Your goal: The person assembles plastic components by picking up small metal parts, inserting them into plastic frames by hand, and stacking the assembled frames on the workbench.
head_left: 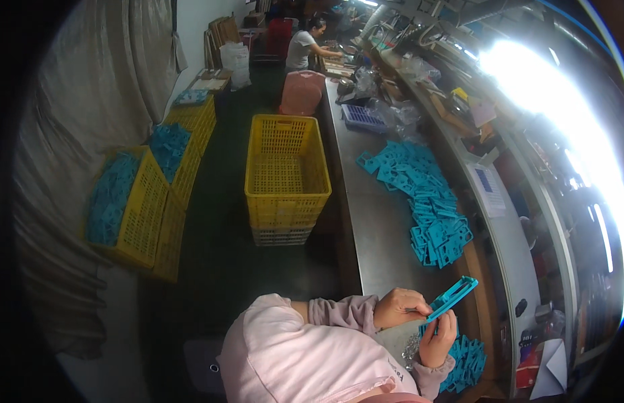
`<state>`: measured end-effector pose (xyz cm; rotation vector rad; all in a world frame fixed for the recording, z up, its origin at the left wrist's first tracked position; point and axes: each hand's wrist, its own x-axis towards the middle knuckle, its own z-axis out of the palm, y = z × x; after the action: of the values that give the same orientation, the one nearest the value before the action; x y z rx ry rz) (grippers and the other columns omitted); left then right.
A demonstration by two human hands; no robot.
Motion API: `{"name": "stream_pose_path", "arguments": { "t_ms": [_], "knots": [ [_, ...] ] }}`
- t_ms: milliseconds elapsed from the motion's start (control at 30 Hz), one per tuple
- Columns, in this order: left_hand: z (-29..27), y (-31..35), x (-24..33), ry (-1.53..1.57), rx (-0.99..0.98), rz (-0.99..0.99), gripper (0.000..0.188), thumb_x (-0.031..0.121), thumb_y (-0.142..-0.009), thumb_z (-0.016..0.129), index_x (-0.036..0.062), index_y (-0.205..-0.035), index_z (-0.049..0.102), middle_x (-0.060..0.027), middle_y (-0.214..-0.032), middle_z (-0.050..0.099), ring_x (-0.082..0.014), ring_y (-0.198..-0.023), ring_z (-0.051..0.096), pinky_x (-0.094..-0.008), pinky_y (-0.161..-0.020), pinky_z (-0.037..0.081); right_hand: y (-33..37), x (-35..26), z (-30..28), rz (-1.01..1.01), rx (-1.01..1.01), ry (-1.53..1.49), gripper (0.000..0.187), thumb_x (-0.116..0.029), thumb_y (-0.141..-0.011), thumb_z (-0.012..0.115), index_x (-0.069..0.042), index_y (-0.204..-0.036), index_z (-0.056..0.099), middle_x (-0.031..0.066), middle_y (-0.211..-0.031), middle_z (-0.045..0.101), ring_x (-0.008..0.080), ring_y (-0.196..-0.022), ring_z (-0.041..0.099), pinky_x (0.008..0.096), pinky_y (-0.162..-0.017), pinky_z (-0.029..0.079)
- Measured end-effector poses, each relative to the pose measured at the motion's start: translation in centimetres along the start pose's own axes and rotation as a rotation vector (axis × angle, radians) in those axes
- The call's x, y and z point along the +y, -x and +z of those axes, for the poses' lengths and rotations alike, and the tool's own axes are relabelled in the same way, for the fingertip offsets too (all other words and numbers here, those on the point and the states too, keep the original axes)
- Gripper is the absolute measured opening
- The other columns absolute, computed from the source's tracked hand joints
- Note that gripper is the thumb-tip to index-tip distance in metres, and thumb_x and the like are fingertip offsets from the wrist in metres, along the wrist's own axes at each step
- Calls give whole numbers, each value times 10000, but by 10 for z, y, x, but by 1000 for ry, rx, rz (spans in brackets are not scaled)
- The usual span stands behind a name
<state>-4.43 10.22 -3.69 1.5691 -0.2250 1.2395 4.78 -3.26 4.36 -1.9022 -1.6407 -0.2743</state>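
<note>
My left hand point(398, 307) is closed at the near end of a turquoise plastic frame point(454, 295), with a thin dark thing showing at its fingers, too small to name. From below, my right hand point(438, 341) pinches the same frame, which tilts up and away to the right above the workbench. Beside and under my right hand lies a pile of similar turquoise frames point(468, 363). Small shiny metal pieces point(411, 349) are heaped on the bench between my forearms. A larger pile of turquoise frames point(426, 201) spreads along the bench farther off.
A stack of yellow crates point(288, 201) stands on the floor left of the metal bench point(376, 228). Yellow crates point(140, 215) full of turquoise parts line the curtain. Behind the stack is a pink chair point(302, 93). Another person point(302, 50) works at the far end. A blue tray point(364, 119) and plastic bags lie on the bench.
</note>
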Motion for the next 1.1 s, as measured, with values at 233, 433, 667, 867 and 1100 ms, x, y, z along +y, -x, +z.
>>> {"name": "stream_pose_path", "arguments": {
  "t_ms": [233, 433, 667, 867, 1100],
  "knots": [
    [0, 0, 9, -83, -37, 55, 188, -27, -772, 760, 37, -928, 679, -102, -909, 716, -269, -852, 705, -333, -698, 547, 8, 8, 6, 22, -19, -224, 159, 48, -874, 484, 68, -1014, 557, 228, -935, 566, 411, -865, 567, 433, -724, 460],
    [17, 1, 6, -63, -49, -59, 178, -32, -763, 761, 26, -917, 693, -101, -902, 718, -260, -844, 707, -328, -695, 545, 16, 10, 2, 132, 63, -272, 119, 63, -866, 517, 56, -976, 562, 210, -895, 554, 385, -833, 568, 423, -704, 454],
    [14, -5, 7, -139, -73, -75, 191, -38, -755, 762, 24, -923, 698, -103, -866, 708, -251, -793, 703, -312, -669, 536, 14, 16, -2, 137, 93, -221, 130, 95, -788, 626, 35, -903, 617, 162, -820, 587, 343, -717, 588, 395, -611, 455],
    [1, -7, 16, -199, -64, -63, 196, -43, -752, 758, 18, -927, 697, -108, -838, 698, -238, -743, 694, -301, -632, 526, 11, 19, 10, 26, 122, -149, 165, 104, -754, 648, 41, -904, 621, 178, -860, 612, 365, -754, 604, 413, -652, 486],
    [-13, -9, 26, -255, 29, -15, 170, 26, -755, 782, 61, -891, 687, -83, -805, 691, -245, -712, 678, -321, -595, 514, -7, 11, 20, -54, 15, -176, 166, 88, -808, 580, 40, -967, 579, 192, -868, 558, 399, -762, 559, 447, -642, 442]
  ]
}}
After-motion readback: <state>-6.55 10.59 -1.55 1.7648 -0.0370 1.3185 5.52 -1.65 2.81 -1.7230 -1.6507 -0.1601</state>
